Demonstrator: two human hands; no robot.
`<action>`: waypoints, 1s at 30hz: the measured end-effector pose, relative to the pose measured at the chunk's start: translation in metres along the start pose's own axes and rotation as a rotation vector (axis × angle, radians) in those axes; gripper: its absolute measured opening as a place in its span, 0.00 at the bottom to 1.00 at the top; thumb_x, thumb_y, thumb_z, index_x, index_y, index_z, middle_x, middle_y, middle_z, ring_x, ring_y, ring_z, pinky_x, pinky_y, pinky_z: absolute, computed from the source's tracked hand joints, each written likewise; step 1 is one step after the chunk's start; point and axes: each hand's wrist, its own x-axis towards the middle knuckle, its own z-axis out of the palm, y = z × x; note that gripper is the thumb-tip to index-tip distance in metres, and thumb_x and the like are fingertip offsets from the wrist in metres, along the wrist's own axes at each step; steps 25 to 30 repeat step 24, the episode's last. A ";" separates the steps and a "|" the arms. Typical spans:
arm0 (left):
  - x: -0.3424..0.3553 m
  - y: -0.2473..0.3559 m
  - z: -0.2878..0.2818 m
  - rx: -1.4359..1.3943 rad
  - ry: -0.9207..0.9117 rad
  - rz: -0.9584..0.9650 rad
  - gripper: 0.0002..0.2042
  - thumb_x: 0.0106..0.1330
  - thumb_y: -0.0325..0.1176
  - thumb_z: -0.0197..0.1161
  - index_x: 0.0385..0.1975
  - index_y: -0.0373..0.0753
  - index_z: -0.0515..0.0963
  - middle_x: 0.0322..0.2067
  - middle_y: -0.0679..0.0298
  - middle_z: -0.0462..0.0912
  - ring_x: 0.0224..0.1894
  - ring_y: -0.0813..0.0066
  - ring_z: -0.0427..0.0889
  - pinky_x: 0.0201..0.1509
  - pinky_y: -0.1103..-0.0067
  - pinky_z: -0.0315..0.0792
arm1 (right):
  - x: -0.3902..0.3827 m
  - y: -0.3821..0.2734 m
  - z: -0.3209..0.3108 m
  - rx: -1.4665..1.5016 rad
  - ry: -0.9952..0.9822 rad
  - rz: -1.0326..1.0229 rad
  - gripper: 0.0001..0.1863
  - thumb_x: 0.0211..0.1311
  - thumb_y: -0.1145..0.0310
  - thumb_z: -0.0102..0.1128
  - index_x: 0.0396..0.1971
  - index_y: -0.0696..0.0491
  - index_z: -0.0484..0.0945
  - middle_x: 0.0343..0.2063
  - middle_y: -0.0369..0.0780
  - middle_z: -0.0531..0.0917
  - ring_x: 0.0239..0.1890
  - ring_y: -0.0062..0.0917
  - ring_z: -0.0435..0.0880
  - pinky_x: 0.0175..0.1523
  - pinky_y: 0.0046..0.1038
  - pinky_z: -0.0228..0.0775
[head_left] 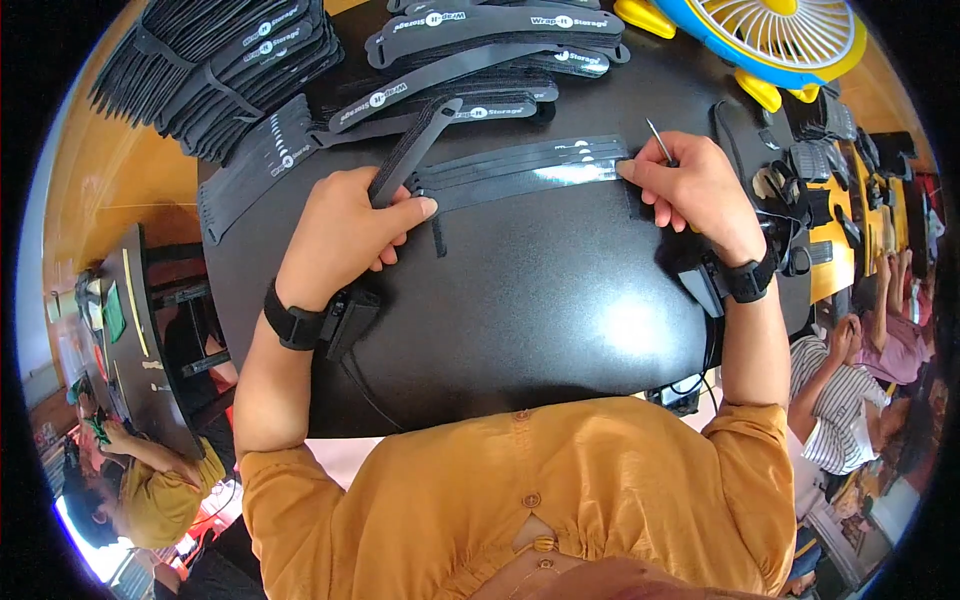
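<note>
A flat row of overlapping black straps (520,172) lies crosswise on the dark table, with small white print and a glossy patch near its right end. My left hand (345,225) is closed around a black strap (415,150) that slants up and away; its thumb reaches the row's left end. At the other end, my right hand (703,188) has thumb and forefinger pressed together on the row's edge. A thin pointed metal tool (656,137) juts up from that same hand, its handle mostly hidden by the fingers. A short black strip (439,238) sticks out below the row.
Large bundles of black straps (225,85) and looser piles (490,35) fill the far side. A blue and yellow fan (770,35) stands far right, near assorted black pieces (790,190). Wristbands with cabled devices (350,315) are on both wrists. Other people sit at both sides.
</note>
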 end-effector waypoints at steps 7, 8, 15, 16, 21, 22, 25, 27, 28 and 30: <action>-0.001 0.002 0.000 0.049 0.010 0.014 0.14 0.59 0.39 0.71 0.29 0.33 0.78 0.17 0.66 0.77 0.15 0.82 0.77 0.18 0.84 0.70 | -0.001 -0.001 -0.003 -0.118 0.034 0.014 0.11 0.59 0.66 0.66 0.29 0.60 0.81 0.15 0.34 0.79 0.13 0.13 0.77 0.17 0.16 0.66; -0.001 0.003 -0.001 0.065 0.021 0.015 0.14 0.58 0.38 0.70 0.29 0.31 0.78 0.17 0.65 0.78 0.15 0.81 0.78 0.18 0.83 0.71 | 0.000 0.002 -0.004 -0.099 0.025 0.006 0.11 0.59 0.66 0.66 0.29 0.60 0.81 0.15 0.34 0.79 0.13 0.13 0.76 0.17 0.16 0.66; -0.005 0.004 0.001 0.129 0.056 0.066 0.15 0.58 0.41 0.72 0.30 0.35 0.76 0.17 0.68 0.75 0.15 0.83 0.75 0.17 0.85 0.67 | -0.003 0.009 -0.011 -0.106 -0.014 -0.037 0.12 0.60 0.64 0.66 0.30 0.59 0.81 0.18 0.34 0.80 0.14 0.13 0.76 0.18 0.16 0.66; -0.005 0.003 0.002 0.128 0.085 0.081 0.16 0.58 0.41 0.72 0.32 0.36 0.76 0.17 0.68 0.75 0.15 0.83 0.74 0.18 0.85 0.67 | -0.006 0.008 -0.012 -0.106 -0.011 -0.042 0.12 0.60 0.64 0.66 0.30 0.59 0.81 0.18 0.34 0.80 0.14 0.13 0.76 0.18 0.16 0.66; -0.021 0.002 -0.001 0.158 0.188 0.211 0.17 0.61 0.44 0.69 0.36 0.36 0.75 0.19 0.69 0.75 0.16 0.84 0.73 0.20 0.85 0.67 | -0.033 -0.001 -0.018 0.034 0.032 -0.089 0.17 0.65 0.56 0.62 0.34 0.57 0.81 0.22 0.33 0.81 0.13 0.13 0.73 0.17 0.18 0.63; -0.029 0.005 -0.001 0.049 0.139 0.211 0.17 0.62 0.45 0.68 0.36 0.36 0.75 0.19 0.68 0.75 0.16 0.83 0.73 0.20 0.85 0.67 | -0.043 -0.004 -0.016 0.086 -0.007 -0.160 0.19 0.64 0.53 0.63 0.38 0.56 0.81 0.25 0.33 0.83 0.12 0.15 0.72 0.17 0.17 0.62; -0.051 0.017 0.005 -0.058 0.073 0.203 0.19 0.64 0.48 0.66 0.39 0.37 0.75 0.20 0.68 0.76 0.16 0.82 0.73 0.21 0.84 0.67 | -0.066 -0.018 0.001 0.175 -0.030 -0.285 0.21 0.63 0.54 0.65 0.48 0.54 0.81 0.31 0.36 0.84 0.13 0.15 0.73 0.19 0.17 0.65; -0.051 0.017 0.005 -0.058 0.073 0.203 0.19 0.64 0.48 0.66 0.39 0.37 0.75 0.20 0.68 0.76 0.16 0.82 0.73 0.21 0.84 0.67 | -0.066 -0.018 0.001 0.175 -0.030 -0.285 0.21 0.63 0.54 0.65 0.48 0.54 0.81 0.31 0.36 0.84 0.13 0.15 0.73 0.19 0.17 0.65; -0.051 0.017 0.005 -0.058 0.073 0.203 0.19 0.64 0.48 0.66 0.39 0.37 0.75 0.20 0.68 0.76 0.16 0.82 0.73 0.21 0.84 0.67 | -0.066 -0.018 0.001 0.175 -0.030 -0.285 0.21 0.63 0.54 0.65 0.48 0.54 0.81 0.31 0.36 0.84 0.13 0.15 0.73 0.19 0.17 0.65; -0.051 0.017 0.005 -0.058 0.073 0.203 0.19 0.64 0.48 0.66 0.39 0.37 0.75 0.20 0.68 0.76 0.16 0.82 0.73 0.21 0.84 0.67 | -0.066 -0.018 0.001 0.175 -0.030 -0.285 0.21 0.63 0.54 0.65 0.48 0.54 0.81 0.31 0.36 0.84 0.13 0.15 0.73 0.19 0.17 0.65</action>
